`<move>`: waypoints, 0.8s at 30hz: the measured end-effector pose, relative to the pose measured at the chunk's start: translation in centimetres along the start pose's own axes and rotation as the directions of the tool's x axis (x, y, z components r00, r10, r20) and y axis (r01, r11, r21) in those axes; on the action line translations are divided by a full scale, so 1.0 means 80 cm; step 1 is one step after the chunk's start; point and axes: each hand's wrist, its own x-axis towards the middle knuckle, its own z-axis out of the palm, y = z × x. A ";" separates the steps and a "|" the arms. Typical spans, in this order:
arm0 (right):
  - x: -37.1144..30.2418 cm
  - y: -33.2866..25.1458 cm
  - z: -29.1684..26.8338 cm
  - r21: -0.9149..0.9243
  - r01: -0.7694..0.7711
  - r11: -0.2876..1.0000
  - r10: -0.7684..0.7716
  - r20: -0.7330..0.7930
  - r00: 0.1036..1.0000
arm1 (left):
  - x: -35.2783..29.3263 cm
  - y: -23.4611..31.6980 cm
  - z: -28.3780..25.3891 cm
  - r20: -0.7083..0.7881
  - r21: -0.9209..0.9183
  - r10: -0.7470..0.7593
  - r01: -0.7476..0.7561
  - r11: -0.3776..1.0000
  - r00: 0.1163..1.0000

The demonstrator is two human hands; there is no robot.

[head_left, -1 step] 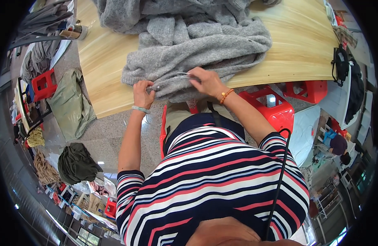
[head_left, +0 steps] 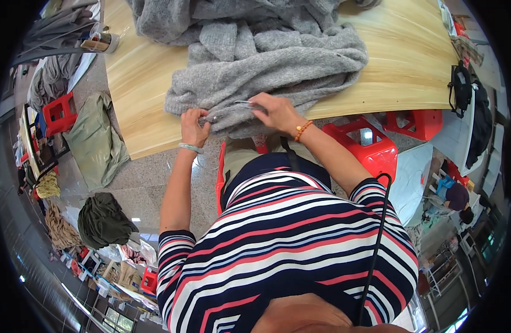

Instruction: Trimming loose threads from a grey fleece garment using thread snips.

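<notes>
A grey knitted garment (head_left: pixel 255 69) lies bunched over the table's near edge, part of it hanging toward my lap. At its lower left edge my left hand (head_left: pixel 195 125) is closed, pinching the knit between thumb and fingers. A small shiny spot shows in the fabric beside those fingertips. Above the fabric, to the right, my right hand (head_left: pixel 277 112) is closed in a pinch on a thin pale needle-like tool (head_left: pixel 243 101). The tool points left, toward the left hand; its exact kind is too small to make out.
More grey knitwear (head_left: pixel 161 22) is heaped at the far side of the wooden table (head_left: pixel 139 94). A cup of tools (head_left: pixel 103 42) stands at the left corner. Red stools (head_left: pixel 366 147) are at the right, and a dark cloth bundle (head_left: pixel 105 221) lies lower left.
My right hand has shifted slightly left, and the thin tool has moved left with it. The left hand stays on the knit in nearly the same place.
</notes>
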 end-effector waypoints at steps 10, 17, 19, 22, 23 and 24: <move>0.050 0.000 0.048 0.107 -0.259 0.960 0.236 0.195 0.952 | 0.000 0.005 -0.021 0.010 -0.103 -0.134 0.134 0.986 0.991; 0.043 -0.010 0.037 0.366 -0.409 0.836 0.294 0.329 0.897 | 0.013 0.095 -0.004 0.282 -0.509 -0.167 0.295 0.809 0.945; 0.038 -0.014 0.038 0.476 -0.462 0.749 0.324 0.345 0.881 | 0.017 0.088 0.013 0.397 -0.759 -0.141 0.411 0.504 0.907; 0.026 -0.019 0.037 0.538 -0.466 0.703 0.320 0.345 0.882 | 0.021 0.076 0.010 0.528 -0.626 -0.235 0.561 0.542 0.816; 0.024 -0.021 0.037 0.535 -0.457 0.711 0.331 0.318 0.888 | 0.022 0.075 0.010 0.520 -0.590 -0.234 0.543 0.597 0.822; 0.023 -0.022 0.038 0.535 -0.445 0.718 0.338 0.291 0.895 | 0.022 0.073 0.012 0.521 -0.589 -0.233 0.543 0.598 0.821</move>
